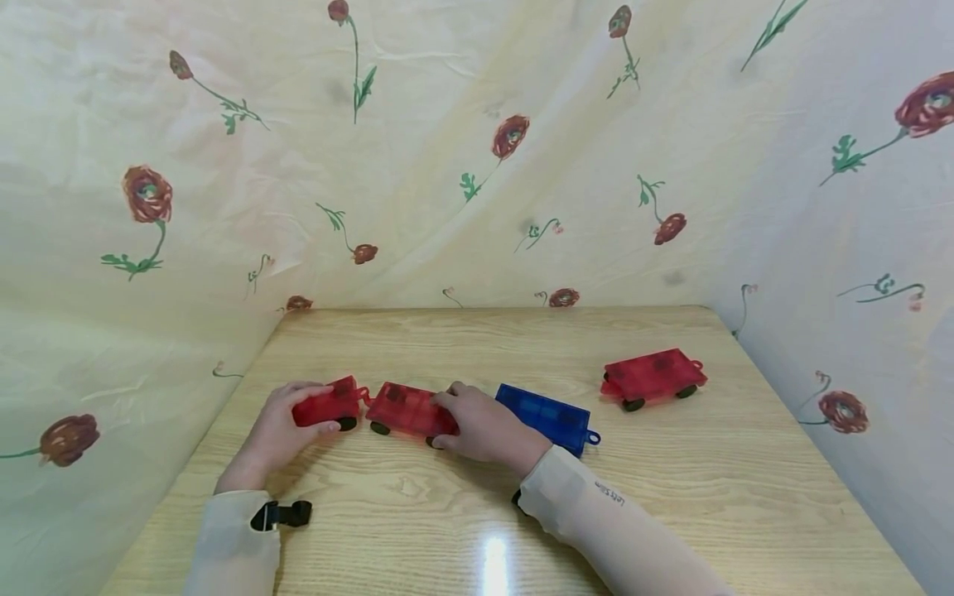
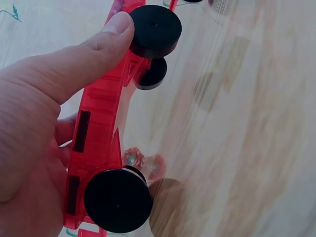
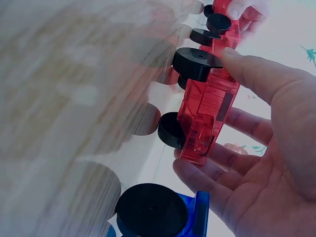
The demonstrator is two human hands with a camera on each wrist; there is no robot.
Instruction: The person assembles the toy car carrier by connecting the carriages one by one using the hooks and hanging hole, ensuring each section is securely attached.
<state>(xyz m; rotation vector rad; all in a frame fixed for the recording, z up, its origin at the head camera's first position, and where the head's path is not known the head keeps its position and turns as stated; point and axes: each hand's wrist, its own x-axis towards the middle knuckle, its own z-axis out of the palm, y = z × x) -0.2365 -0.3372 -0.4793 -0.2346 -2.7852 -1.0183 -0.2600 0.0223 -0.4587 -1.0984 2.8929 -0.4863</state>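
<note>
My left hand (image 1: 279,426) grips a translucent red toy wagon (image 1: 328,403) with black wheels, thumb on its near side and fingers over the far side. Just to its right, my right hand (image 1: 480,422) holds the right end of a second red wagon (image 1: 402,407). The hook and ring ends of these two wagons meet in the gap between them. In the right wrist view, thumb and fingers stand on either side of the second red wagon (image 3: 207,113). Behind my right wrist lies a blue wagon (image 1: 547,416), partly hidden by the hand and forearm.
A third red wagon (image 1: 654,377) stands apart at the right rear of the wooden table (image 1: 417,530). Flowered cloth (image 1: 447,165) hangs along the back and both sides. A black strap buckle (image 1: 283,515) sticks out from the left sleeve.
</note>
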